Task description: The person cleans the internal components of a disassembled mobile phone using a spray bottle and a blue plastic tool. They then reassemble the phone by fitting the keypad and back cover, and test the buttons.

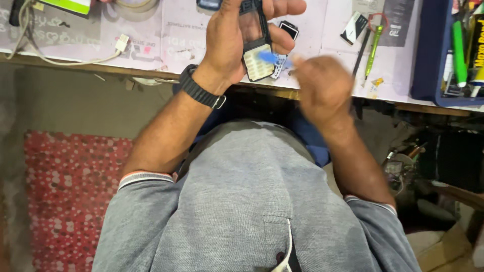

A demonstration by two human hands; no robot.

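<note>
We work at a cluttered paper-covered bench (312,30) above a red spotted mat (65,191) — our left hand (237,40) clamps a keypad phone (256,50), long axis pointing away; our blurred right hand (322,85) pinches a blue tool (269,57).

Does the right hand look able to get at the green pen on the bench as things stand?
Probably yes. The right hand sits at the bench edge, with the green pen just beyond it to its right and only bare mat between. It appears to pinch a small blue tool already, which could hinder a grip.
</note>
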